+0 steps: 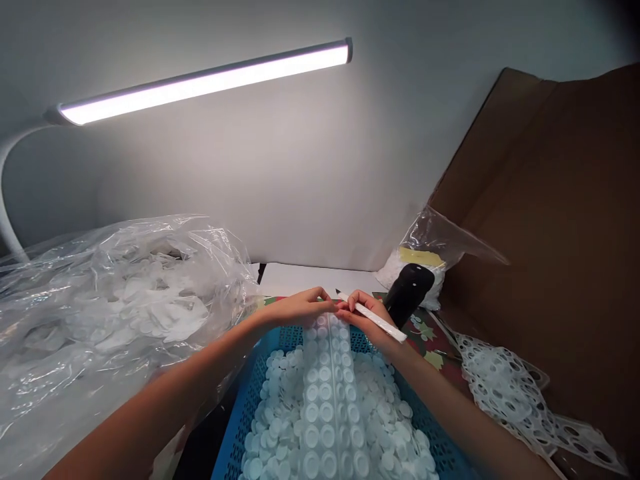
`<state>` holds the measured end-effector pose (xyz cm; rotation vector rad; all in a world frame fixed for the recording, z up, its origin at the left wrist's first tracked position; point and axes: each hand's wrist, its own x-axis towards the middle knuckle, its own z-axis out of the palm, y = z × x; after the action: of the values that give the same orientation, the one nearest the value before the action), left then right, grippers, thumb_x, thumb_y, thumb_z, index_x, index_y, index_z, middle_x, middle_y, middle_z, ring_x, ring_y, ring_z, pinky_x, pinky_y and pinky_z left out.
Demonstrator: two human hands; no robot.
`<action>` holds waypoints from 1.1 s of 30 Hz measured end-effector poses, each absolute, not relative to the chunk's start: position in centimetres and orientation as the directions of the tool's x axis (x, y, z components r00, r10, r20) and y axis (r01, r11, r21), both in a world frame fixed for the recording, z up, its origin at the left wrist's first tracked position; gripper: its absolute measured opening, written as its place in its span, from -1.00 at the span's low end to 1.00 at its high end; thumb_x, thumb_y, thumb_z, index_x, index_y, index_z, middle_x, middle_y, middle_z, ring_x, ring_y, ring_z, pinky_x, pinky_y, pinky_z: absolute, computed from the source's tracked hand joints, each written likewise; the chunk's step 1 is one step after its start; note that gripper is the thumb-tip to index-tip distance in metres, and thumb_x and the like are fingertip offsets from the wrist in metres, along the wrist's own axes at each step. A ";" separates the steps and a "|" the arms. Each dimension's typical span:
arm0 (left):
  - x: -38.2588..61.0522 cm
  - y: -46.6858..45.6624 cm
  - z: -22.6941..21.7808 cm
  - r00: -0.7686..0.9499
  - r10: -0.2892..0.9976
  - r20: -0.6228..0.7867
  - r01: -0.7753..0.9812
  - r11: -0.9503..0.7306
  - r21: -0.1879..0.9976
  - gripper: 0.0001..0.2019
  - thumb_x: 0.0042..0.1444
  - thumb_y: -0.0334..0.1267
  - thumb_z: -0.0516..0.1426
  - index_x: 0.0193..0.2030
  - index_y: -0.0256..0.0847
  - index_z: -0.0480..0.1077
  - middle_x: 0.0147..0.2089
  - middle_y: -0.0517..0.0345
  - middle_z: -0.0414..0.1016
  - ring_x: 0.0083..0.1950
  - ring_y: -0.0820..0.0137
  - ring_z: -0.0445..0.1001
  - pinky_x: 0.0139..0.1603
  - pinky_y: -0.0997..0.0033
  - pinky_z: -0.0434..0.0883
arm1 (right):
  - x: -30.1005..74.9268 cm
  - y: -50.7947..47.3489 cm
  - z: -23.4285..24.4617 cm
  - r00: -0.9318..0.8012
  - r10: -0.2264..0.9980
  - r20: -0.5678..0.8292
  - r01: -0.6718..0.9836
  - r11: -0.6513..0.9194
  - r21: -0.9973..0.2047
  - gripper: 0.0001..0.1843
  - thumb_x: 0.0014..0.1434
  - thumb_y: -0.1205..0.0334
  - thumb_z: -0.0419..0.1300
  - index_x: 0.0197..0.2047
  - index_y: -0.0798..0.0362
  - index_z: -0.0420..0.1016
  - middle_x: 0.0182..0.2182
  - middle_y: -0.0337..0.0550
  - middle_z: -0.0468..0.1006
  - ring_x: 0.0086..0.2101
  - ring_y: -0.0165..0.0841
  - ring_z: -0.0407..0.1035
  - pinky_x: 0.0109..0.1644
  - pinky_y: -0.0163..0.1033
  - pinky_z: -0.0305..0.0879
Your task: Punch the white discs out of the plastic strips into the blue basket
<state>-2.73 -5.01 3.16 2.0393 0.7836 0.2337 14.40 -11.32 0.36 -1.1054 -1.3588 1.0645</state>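
My left hand [303,308] is closed at the far end of a translucent plastic sheet [333,400] with rows of round, raised discs. The sheet slopes down towards me over a blue basket [233,427]. My right hand [367,315] grips a white pencil-like stick [383,324] with a dark pointed tip. Its fingertips meet those of my left hand at the sheet's far end; the exact contact there is hard to make out. Beneath the sheet, many loose white plastic discs [395,413] fill the basket.
A large clear plastic bag [125,300] of white pieces bulges at left. On the right are a black rounded object [411,293], a smaller bag of white material [425,267], perforated white sheet scraps [505,380] and a cardboard box [550,220]. A lit lamp [210,80] hangs above.
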 end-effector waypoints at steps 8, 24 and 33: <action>-1.4 -4.2 2.3 0.932 0.361 0.027 0.240 -0.673 0.700 -0.59 0.02 0.11 -0.06 -0.44 -0.26 0.25 -0.55 0.28 0.00 -0.54 0.58 -0.03 -0.55 0.52 -0.01 | 14.5 -11.6 0.8 -0.049 0.959 0.280 0.063 0.283 -0.957 -0.70 -0.06 0.11 0.22 -0.49 0.06 0.16 -0.43 -0.22 0.46 -0.40 -0.42 0.36 -0.26 -0.26 0.27; -0.6 -2.6 0.6 0.929 0.369 -0.009 0.254 -0.621 0.742 -0.67 0.07 -0.01 -0.07 -0.42 -0.27 0.26 -0.46 0.22 0.20 -0.43 0.51 0.17 -0.41 0.50 0.17 | 11.2 -12.5 3.6 0.074 0.895 0.439 0.064 0.435 -0.898 -0.75 0.05 0.12 0.14 -0.20 0.02 0.38 -0.40 -0.17 0.49 -0.39 -0.40 0.36 -0.28 -0.26 0.29; -1.5 -2.3 -0.8 0.934 0.348 0.077 0.224 -0.742 0.632 -0.87 -0.04 -0.24 0.02 -0.42 -0.27 0.29 -0.42 0.22 0.35 -0.43 0.49 0.26 -0.48 0.53 0.20 | 10.5 -13.6 2.2 -0.205 0.818 0.538 0.360 0.574 -0.736 -0.77 0.16 0.16 0.01 -0.39 0.06 0.43 -0.44 -0.18 0.42 -0.47 -0.43 0.27 -0.41 -0.31 0.18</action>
<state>-1.49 -2.31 -0.76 2.4352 0.4037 0.2498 10.49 -13.56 2.16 -0.9665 -1.7981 0.5688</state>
